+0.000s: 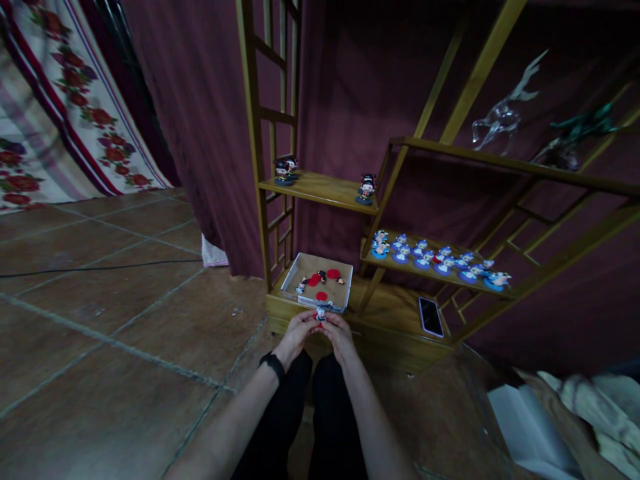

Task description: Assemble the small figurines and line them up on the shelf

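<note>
Box [333,292]: open from above, low walls around
Left shelf [327,189]: gap between end figurines [367,190]
Lower right shelf [433,275]: crowded with blue figurines [401,254]

Figurine [321,313] w/ red at lower end is held betw. L hand [297,331] & R hand [339,333], just nr side of open box [340,297]. Red discs [333,274] & small figs. [302,285] are contained therein. Dark-haired figs. [368,188] are stood at L & R ends of upper shelf [325,189]. Blue-based figs. [425,259] are ranged on R shelf [435,276]. Phone [431,316] is laid below, on bottom board [395,310]. Clear animal ornament [500,121] is sited far R.
</note>
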Tool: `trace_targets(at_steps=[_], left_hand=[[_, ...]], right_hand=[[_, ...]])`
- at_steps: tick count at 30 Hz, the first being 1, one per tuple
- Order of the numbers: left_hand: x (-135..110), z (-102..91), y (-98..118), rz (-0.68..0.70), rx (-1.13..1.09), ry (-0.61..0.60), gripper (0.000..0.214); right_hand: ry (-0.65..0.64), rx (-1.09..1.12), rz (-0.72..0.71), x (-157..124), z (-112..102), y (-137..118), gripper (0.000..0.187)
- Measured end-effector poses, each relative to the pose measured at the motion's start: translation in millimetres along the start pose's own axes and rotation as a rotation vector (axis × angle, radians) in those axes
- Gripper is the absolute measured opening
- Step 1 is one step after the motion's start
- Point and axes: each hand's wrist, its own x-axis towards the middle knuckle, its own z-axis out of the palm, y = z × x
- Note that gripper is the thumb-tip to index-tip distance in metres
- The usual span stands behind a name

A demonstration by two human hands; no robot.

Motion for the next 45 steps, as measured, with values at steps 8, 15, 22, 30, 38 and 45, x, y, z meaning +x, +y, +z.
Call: trace_targets(at_steps=[8, 15, 22, 30, 38, 45], left_hand=[[-0.9, 0.1, 1.3, 0.002, 0.01, -0.028, 0.036], [0.1, -0.8, -2.0, 0.031, 0.042, -0.036, 0.036], [6.0, -3.2, -7.3, 0.035, 0.068, 0.028, 0.038], [2.3, -0.2, -2.3, 0.0, 0.032, -0.003, 0.038], [-2.0, -1.0, 1.2, -0.026, -0.02, -0.082, 0.036], [-3.7, 0.7, 1.5, -0.009, -0.026, -0.084, 0.037]], right_hand=[[0.035, -0.013, -0.012, -2.5, 3.0, -2.4, 0.031], [0.026, 0.029, 0.019, -3.4, 0.0, -2.3, 0.027], [0.009, 0.008, 0.028, -5.0, 0.5, -4.3, 0.026], [0.028, 0.003, 0.02, -1.7, -0.8, -1.8, 0.028], [0.041, 0.022, -0.008, -0.3, -1.9, 0.2, 0.026], [0.037, 0.013, -0.01, -2.6, 0.5, -2.7, 0.028]])
